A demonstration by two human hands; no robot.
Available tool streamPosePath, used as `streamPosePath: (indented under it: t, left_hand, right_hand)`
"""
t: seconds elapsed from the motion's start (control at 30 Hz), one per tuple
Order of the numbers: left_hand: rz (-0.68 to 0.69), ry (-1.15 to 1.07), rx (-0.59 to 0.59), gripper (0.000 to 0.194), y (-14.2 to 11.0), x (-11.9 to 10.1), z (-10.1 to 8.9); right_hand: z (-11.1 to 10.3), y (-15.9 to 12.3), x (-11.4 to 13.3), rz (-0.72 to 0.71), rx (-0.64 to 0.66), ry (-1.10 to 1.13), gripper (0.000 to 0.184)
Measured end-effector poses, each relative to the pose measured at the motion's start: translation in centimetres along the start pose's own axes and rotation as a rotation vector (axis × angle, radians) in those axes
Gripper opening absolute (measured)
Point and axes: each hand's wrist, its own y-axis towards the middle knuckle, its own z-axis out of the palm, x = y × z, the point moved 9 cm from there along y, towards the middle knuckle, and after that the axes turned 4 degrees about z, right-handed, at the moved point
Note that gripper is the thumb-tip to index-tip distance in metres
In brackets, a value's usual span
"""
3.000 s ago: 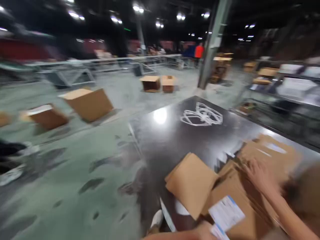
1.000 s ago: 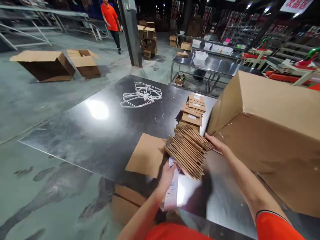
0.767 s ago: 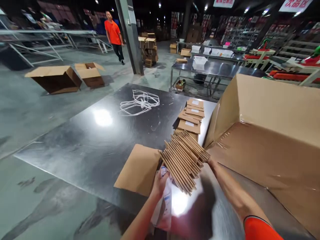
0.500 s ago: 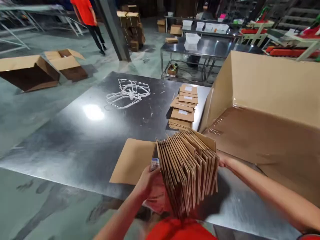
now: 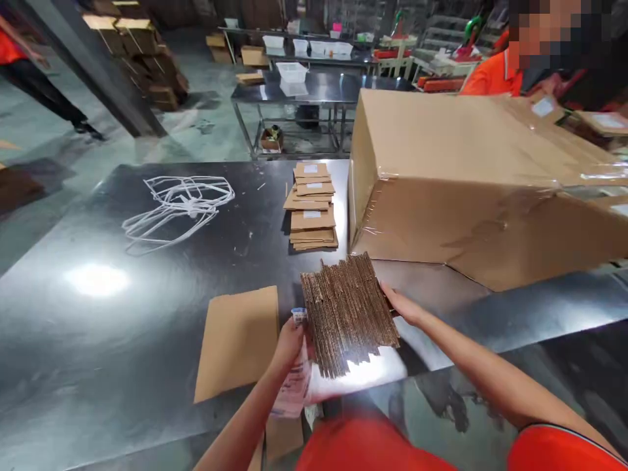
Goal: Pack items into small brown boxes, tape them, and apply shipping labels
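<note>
On my head feed, the left hand (image 5: 290, 345) is near the front edge of the tabletop (image 5: 73, 353), its grip pinching a printed leaflet (image 5: 294, 386) that hangs below it. A small blue-and-white label (image 5: 299, 316) shows just above the fingers, which also touch the left side of a stack of flat corrugated card pieces (image 5: 348, 314). The right hand (image 5: 400, 307) has its fingers pressed against the stack's right side, but I can't tell from here whether its grip closes on it. The stack sits between the hands, tilted edge-up over the tabletop, and I can't tell whether it rests on the metal.

A flat cardboard sheet (image 5: 236, 340) lies just left of the stack. Farther back sits a pile of labelled flat cartons (image 5: 311, 206), with a large plastic-wrapped carton (image 5: 466, 190) on the right of the tabletop. A white wire frame (image 5: 179, 209) lies toward the left. Beyond the far edge, a steel table (image 5: 294, 91) carries white trays, and a co-worker in an orange shirt (image 5: 493, 78) stands behind the carton.
</note>
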Motion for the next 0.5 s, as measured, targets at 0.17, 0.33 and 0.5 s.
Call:
streamPosePath:
  t: [0.17,0.33,0.5]
  left_hand:
    - [0.109,0.520,-0.044,0.023,-1.3,-2.7,0.8]
    - [0.300,0.961,0.108,0.029,-5.2,-8.1,5.0]
    - [0.650,1.189,0.299,0.037,-11.7,-14.3,15.7]
  right_hand:
    - [0.8,-2.5,2.6,-0.278,-0.071,0.089,0.060]
    - [-0.1,-4.9,-3.3,-0.154,-0.076,0.419,0.054]
    - [-1.9,-8.5,-15.4,0.050,-0.107,0.701,0.058]
